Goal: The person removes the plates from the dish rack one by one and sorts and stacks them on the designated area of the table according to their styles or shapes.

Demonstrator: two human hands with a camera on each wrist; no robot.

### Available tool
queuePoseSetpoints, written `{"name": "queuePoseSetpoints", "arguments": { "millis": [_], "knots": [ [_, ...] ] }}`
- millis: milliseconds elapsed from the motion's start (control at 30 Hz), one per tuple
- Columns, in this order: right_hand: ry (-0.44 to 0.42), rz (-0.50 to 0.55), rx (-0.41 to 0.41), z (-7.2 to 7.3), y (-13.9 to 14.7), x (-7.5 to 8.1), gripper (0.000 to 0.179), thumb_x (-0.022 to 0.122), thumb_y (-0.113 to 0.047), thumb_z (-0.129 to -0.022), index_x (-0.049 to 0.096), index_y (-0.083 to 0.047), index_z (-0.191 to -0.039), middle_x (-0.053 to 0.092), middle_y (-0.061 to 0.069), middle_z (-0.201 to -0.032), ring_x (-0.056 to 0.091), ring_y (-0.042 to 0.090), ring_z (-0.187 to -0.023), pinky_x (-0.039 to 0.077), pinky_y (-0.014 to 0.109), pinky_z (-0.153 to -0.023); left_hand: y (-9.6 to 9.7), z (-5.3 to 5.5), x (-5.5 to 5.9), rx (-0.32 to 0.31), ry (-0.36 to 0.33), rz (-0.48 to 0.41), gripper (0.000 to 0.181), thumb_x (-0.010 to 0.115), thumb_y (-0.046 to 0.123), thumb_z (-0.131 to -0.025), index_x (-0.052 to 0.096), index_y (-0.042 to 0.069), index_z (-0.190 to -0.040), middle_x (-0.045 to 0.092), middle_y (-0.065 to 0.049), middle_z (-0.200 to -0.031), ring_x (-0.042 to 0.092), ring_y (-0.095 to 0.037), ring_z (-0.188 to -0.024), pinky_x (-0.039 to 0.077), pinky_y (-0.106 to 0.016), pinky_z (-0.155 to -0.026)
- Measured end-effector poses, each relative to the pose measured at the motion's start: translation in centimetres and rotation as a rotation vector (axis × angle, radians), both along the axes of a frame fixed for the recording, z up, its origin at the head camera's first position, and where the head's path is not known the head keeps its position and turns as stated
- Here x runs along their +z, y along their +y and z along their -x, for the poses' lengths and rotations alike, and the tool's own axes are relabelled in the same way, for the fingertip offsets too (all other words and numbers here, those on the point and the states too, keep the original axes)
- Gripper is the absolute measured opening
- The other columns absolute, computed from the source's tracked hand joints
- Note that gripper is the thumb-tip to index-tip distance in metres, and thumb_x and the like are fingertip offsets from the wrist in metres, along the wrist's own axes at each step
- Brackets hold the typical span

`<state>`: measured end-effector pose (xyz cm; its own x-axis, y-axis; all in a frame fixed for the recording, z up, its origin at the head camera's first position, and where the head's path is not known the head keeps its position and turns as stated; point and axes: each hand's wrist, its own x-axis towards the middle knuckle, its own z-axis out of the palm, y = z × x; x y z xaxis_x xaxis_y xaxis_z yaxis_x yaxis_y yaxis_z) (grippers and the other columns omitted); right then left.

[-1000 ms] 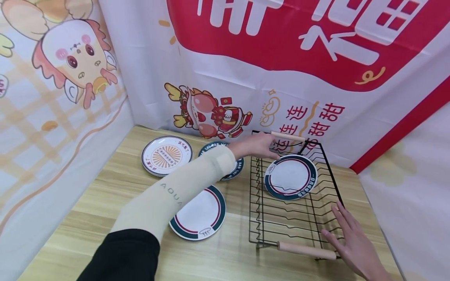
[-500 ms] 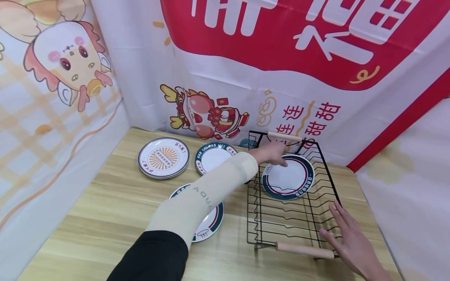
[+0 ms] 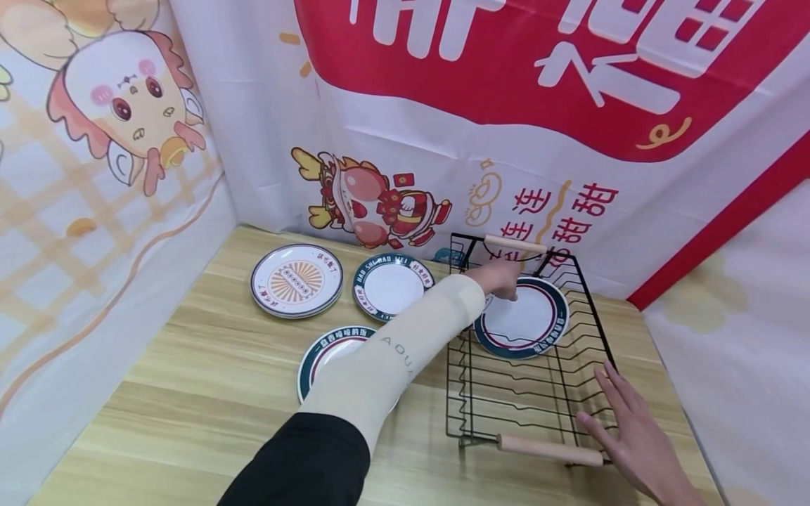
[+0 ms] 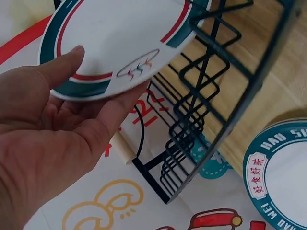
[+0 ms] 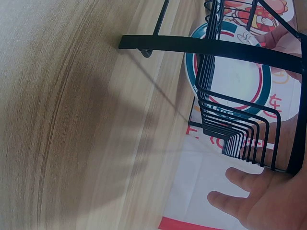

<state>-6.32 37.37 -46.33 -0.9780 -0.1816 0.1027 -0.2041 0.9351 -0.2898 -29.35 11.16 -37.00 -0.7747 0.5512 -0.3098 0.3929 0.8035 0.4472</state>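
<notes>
A white plate with a green rim and red line (image 3: 524, 318) stands tilted in the far part of a black wire dish rack (image 3: 515, 404). My left hand (image 3: 500, 277) grips its upper left rim. In the left wrist view, the thumb (image 4: 69, 62) lies on the plate's face, with the other fingers behind it. My right hand (image 3: 633, 432) touches the rack's near right side, its fingers fairly straight. The right wrist view shows the right hand (image 5: 268, 196) against the rack's wires, partly hidden by them.
Left of the rack lie a stack of orange-sunburst plates (image 3: 296, 281), a green-rimmed plate with lettering (image 3: 389, 287), and another green-rimmed plate (image 3: 325, 351) partly covered by the left sleeve. Wooden handles (image 3: 549, 450) cross the rack's ends. A printed cloth (image 3: 380, 119) hangs behind.
My left hand has moved right and slightly down along the rim, and the thumb side now overlaps the plate's face. The plate, rack and right hand stay nearly in place.
</notes>
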Motion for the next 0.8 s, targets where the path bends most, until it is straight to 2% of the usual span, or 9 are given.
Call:
{"name": "queuePoseSetpoints", "arguments": {
  "millis": [133, 200, 533, 633, 800],
  "knots": [
    [0.000, -0.002, -0.007, 0.0, 0.0, 0.1, 0.087, 0.070, -0.041, -0.100, 0.024, -0.014, -0.169, 0.012, 0.008, -0.178, 0.025, 0.052, -0.154, 0.036, 0.086, -0.094, 0.6, -0.3, -0.4, 0.041, 0.040, 0.002, 0.028, 0.062, 0.014, -0.108, 0.063, 0.011, -0.135, 0.067, -0.004, -0.127, 0.063, -0.016, -0.099, 0.054, -0.024, -0.076],
    [-0.004, -0.004, -0.008, -0.1, 0.0, 0.1, 0.086, 0.069, -0.041, -0.100, 0.025, -0.013, -0.169, 0.012, 0.009, -0.178, 0.025, 0.052, -0.154, 0.035, 0.086, -0.095, 0.6, -0.4, -0.7, 0.044, 0.055, 0.002, 0.029, 0.059, 0.011, -0.108, 0.061, 0.011, -0.137, 0.066, -0.004, -0.128, 0.062, -0.016, -0.099, 0.053, -0.024, -0.074],
    [-0.016, -0.009, -0.011, 0.3, -0.1, 0.1, 0.086, 0.069, -0.043, -0.101, 0.027, -0.010, -0.168, 0.013, 0.011, -0.178, 0.027, 0.053, -0.153, 0.037, 0.085, -0.096, -0.4, 0.2, -1.7, -0.072, 0.140, 0.037, 0.035, 0.058, 0.019, -0.111, 0.057, 0.011, -0.144, 0.065, -0.005, -0.137, 0.064, -0.016, -0.117, 0.055, -0.026, -0.091],
    [-0.022, -0.008, -0.016, 0.2, -0.1, 0.2, 0.086, 0.069, -0.043, -0.101, 0.026, -0.010, -0.168, 0.012, 0.011, -0.178, 0.026, 0.053, -0.153, 0.036, 0.085, -0.096, -0.5, 0.2, -1.5, -0.110, 0.172, 0.027, 0.036, 0.057, 0.019, -0.111, 0.058, 0.009, -0.145, 0.065, -0.006, -0.139, 0.064, -0.017, -0.120, 0.054, -0.027, -0.095],
    [-0.024, -0.008, -0.017, 0.1, -0.1, 0.1, 0.086, 0.069, -0.043, -0.101, 0.026, -0.010, -0.168, 0.013, 0.012, -0.178, 0.026, 0.053, -0.153, 0.036, 0.085, -0.097, -1.1, -0.1, -1.0, -0.115, 0.185, -0.021, 0.034, 0.055, 0.017, -0.112, 0.061, 0.009, -0.144, 0.067, -0.007, -0.139, 0.064, -0.019, -0.123, 0.054, -0.028, -0.098]
  ]
}}
